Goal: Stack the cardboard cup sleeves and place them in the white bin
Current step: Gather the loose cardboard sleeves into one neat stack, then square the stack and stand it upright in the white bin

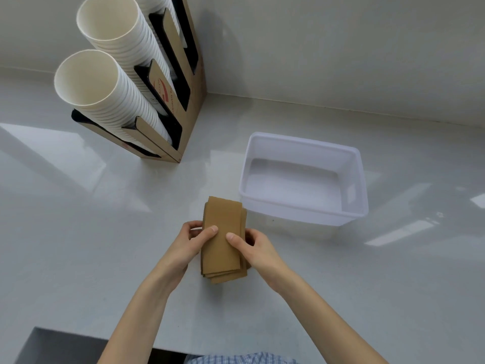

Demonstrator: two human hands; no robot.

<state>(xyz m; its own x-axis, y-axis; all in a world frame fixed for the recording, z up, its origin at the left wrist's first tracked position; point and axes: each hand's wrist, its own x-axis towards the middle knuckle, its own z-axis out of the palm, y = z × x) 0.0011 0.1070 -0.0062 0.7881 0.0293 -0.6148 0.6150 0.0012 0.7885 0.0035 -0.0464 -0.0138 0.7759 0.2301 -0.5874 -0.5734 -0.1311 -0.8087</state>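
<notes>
Open counter all down the left, nothing on it near the hands. To the right, the bin sits just beside the sleeves, its near wall the one barrier on that side, its inside empty and open from above. Far left, the cup holder with tall cups leaning out, well apart from both.

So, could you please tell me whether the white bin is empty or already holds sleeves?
Empty: the white bin shows only its bare floor, and the sleeves sit outside it, between both hands.
</notes>
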